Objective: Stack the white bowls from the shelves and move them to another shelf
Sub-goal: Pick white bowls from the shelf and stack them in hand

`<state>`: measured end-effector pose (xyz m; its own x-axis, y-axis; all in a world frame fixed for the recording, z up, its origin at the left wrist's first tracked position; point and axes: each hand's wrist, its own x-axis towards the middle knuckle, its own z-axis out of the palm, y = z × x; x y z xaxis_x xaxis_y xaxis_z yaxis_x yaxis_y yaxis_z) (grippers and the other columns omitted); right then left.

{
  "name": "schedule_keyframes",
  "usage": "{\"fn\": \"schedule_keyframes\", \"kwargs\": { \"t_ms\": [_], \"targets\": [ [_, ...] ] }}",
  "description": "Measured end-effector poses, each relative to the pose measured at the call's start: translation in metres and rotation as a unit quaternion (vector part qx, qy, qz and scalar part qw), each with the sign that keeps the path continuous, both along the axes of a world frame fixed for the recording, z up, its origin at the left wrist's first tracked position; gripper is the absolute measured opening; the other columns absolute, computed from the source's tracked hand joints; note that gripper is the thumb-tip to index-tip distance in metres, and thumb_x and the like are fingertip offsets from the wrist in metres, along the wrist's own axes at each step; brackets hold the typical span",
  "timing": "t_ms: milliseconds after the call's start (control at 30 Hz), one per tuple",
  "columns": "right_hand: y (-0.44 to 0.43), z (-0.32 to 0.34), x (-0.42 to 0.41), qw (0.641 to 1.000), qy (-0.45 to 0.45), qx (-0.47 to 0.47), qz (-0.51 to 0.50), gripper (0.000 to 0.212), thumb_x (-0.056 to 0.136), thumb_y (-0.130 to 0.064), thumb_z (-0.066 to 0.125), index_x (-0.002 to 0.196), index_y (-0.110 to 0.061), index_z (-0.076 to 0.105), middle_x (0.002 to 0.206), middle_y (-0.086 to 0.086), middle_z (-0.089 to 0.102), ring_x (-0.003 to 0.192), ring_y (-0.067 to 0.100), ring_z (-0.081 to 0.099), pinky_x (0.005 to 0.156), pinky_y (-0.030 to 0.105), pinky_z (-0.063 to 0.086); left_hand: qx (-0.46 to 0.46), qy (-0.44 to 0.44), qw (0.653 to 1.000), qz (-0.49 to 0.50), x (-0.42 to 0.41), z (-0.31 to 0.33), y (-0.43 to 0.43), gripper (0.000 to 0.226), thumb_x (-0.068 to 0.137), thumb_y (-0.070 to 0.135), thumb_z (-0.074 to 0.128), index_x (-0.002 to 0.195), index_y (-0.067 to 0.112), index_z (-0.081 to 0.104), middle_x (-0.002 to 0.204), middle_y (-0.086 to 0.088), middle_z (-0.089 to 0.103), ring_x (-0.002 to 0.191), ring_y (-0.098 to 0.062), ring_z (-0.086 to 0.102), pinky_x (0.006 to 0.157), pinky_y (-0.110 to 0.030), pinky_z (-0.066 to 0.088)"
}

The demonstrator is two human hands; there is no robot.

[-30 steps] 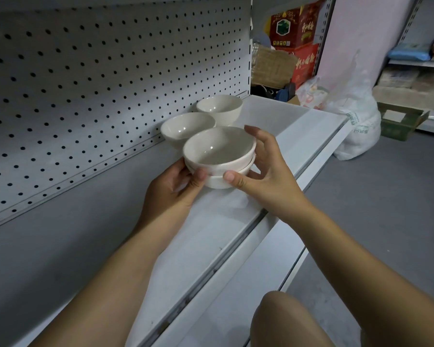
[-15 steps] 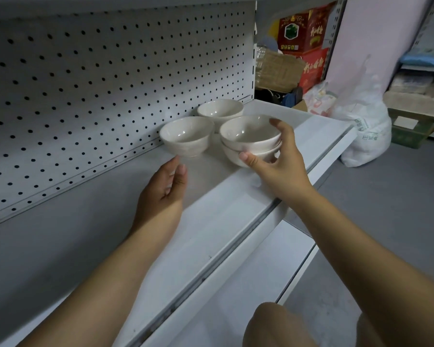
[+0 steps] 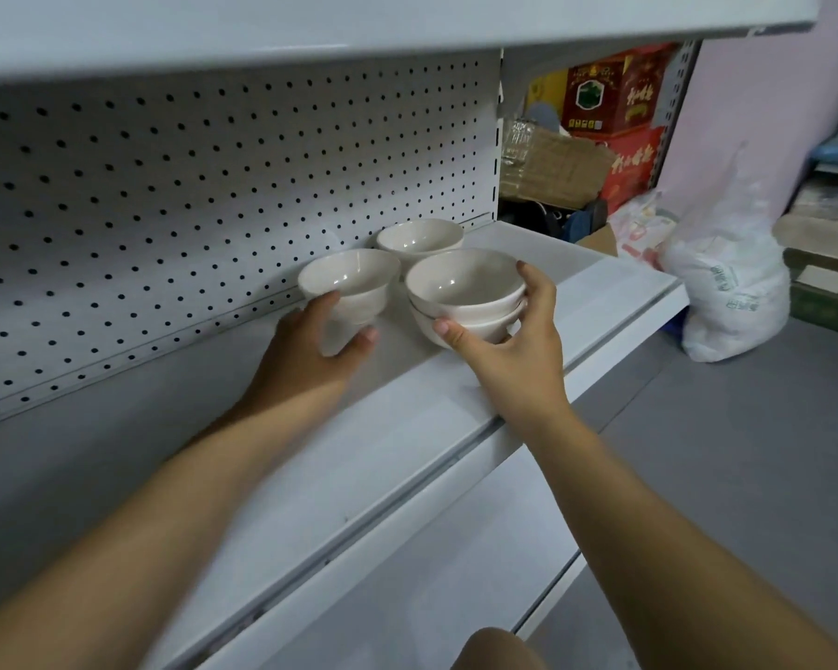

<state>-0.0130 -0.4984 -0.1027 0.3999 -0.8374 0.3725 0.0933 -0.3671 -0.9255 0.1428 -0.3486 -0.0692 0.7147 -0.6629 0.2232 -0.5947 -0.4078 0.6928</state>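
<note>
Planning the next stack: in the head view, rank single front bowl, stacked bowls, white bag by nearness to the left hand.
1. Single front bowl, gripped by the left hand.
2. Stacked bowls, just right.
3. White bag, far right, floor.

Bowls (image 3: 349, 282) plain white; pegboard (image 3: 214, 195) white w/ black dot grid; boxes (image 3: 615, 104) red; floor (image 3: 722, 452) grey.

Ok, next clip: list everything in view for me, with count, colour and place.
stacked bowls: two, white, nested, front of the shelf
single bowl: one, white, left of the stack
back bowl: one, white, by the pegboard
shelf: one, white, under the bowls
pegboard: one, white, behind the shelf
red boxes: two, red, beyond the shelf's end
plastic bag: one, white, on the floor, right
left grip: one, holds the single bowl
right grip: one, holds the stacked bowls
</note>
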Motion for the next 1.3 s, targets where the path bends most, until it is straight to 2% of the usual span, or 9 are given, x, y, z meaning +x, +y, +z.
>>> {"fn": "schedule_keyframes", "kwargs": {
  "t_ms": [167, 367, 433, 600, 700, 833, 967, 1133, 1300],
  "targets": [
    [-0.002, -0.002, -0.002, 1.0, -0.01, 0.005, 0.011, 0.105, 0.061, -0.055, 0.091, 0.147, -0.044, 0.032, 0.142, -0.021, 0.05, 0.132, 0.005, 0.052, 0.111, 0.037, 0.047, -0.057, 0.006, 0.997, 0.06, 0.034, -0.009, -0.035, 0.057, 0.093, 0.042, 0.072, 0.143, 0.022, 0.056, 0.146, -0.011, 0.056, 0.134, -0.027, 0.053, 0.101, -0.029, 0.041],
    [-0.008, -0.003, -0.003, 0.999, -0.016, 0.01, 0.027, 0.102, 0.064, -0.049, 0.093, 0.146, -0.046, 0.032, 0.136, -0.03, 0.05, 0.127, -0.007, 0.051, 0.109, 0.031, 0.048, -0.194, 0.018, 0.978, 0.076, 0.047, -0.028, -0.045, 0.024, 0.082, 0.029, 0.086, 0.099, 0.018, 0.073, 0.095, -0.001, 0.074, 0.093, -0.02, 0.07, 0.08, -0.025, 0.049],
    [-0.01, -0.003, -0.004, 0.999, -0.019, 0.016, 0.041, 0.1, 0.067, -0.043, 0.093, 0.146, -0.046, 0.033, 0.131, -0.038, 0.048, 0.121, -0.015, 0.051, 0.105, 0.024, 0.048, -0.219, 0.014, 0.973, 0.073, 0.047, -0.029, -0.043, 0.022, 0.081, 0.029, 0.085, 0.096, 0.019, 0.073, 0.092, -0.001, 0.074, 0.09, -0.02, 0.071, 0.079, -0.025, 0.05],
    [-0.006, 0.0, -0.006, 0.997, -0.005, 0.013, 0.082, 0.097, 0.071, -0.034, 0.093, 0.146, -0.044, 0.033, 0.139, -0.025, 0.051, 0.116, -0.02, 0.053, 0.094, 0.012, 0.049, -0.31, -0.003, 0.947, 0.082, 0.042, -0.023, -0.033, 0.021, 0.084, 0.031, 0.083, 0.096, 0.018, 0.072, 0.09, -0.002, 0.074, 0.087, -0.017, 0.069, 0.076, -0.02, 0.05],
    [-0.004, 0.003, -0.008, 0.992, 0.01, 0.008, 0.126, 0.095, 0.071, -0.028, 0.093, 0.145, -0.039, 0.035, 0.135, -0.027, 0.052, 0.114, -0.021, 0.053, 0.093, 0.015, 0.052, -0.384, 0.015, 0.922, 0.05, 0.029, -0.012, -0.029, 0.02, 0.086, 0.027, 0.082, 0.097, 0.015, 0.071, 0.093, -0.005, 0.074, 0.087, -0.014, 0.069, 0.084, -0.026, 0.054],
    [-0.004, 0.002, -0.007, 0.985, 0.028, 0.007, 0.173, 0.105, 0.066, -0.037, 0.093, 0.148, -0.043, 0.028, 0.147, -0.023, 0.049, 0.133, -0.002, 0.051, 0.103, 0.025, 0.052, -0.454, 0.04, 0.89, -0.024, 0.008, 0.005, -0.022, 0.018, 0.085, 0.024, 0.083, 0.096, 0.023, 0.07, 0.097, -0.007, 0.072, 0.092, -0.016, 0.068, 0.092, -0.031, 0.056],
    [-0.002, 0.004, -0.007, 0.981, 0.032, 0.018, 0.192, 0.115, 0.063, -0.039, 0.092, 0.153, -0.04, 0.019, 0.154, -0.016, 0.044, 0.135, 0.002, 0.05, 0.105, 0.025, 0.05, -0.445, 0.067, 0.889, -0.083, -0.004, 0.009, -0.021, 0.02, 0.079, 0.035, 0.084, 0.093, 0.032, 0.071, 0.094, 0.002, 0.074, 0.095, -0.017, 0.07, 0.097, -0.037, 0.056],
    [-0.006, 0.003, -0.01, 0.977, 0.032, 0.059, 0.202, 0.109, 0.066, -0.038, 0.093, 0.151, -0.034, 0.025, 0.144, -0.014, 0.057, 0.128, 0.002, 0.058, 0.099, 0.019, 0.051, -0.39, 0.089, 0.908, -0.125, -0.005, 0.001, -0.018, 0.019, 0.075, 0.04, 0.084, 0.09, 0.037, 0.073, 0.097, -0.007, 0.076, 0.09, -0.015, 0.069, 0.089, -0.033, 0.054],
    [-0.009, 0.004, -0.01, 0.979, 0.043, 0.057, 0.189, 0.078, 0.065, -0.037, 0.088, 0.131, -0.033, 0.047, 0.133, -0.016, 0.062, 0.121, -0.002, 0.061, 0.1, 0.023, 0.052, -0.365, 0.09, 0.914, -0.152, -0.002, 0.004, -0.019, 0.022, 0.075, 0.044, 0.083, 0.089, 0.032, 0.071, 0.094, 0.004, 0.073, 0.091, -0.012, 0.068, 0.088, -0.029, 0.052]
  ]
}}
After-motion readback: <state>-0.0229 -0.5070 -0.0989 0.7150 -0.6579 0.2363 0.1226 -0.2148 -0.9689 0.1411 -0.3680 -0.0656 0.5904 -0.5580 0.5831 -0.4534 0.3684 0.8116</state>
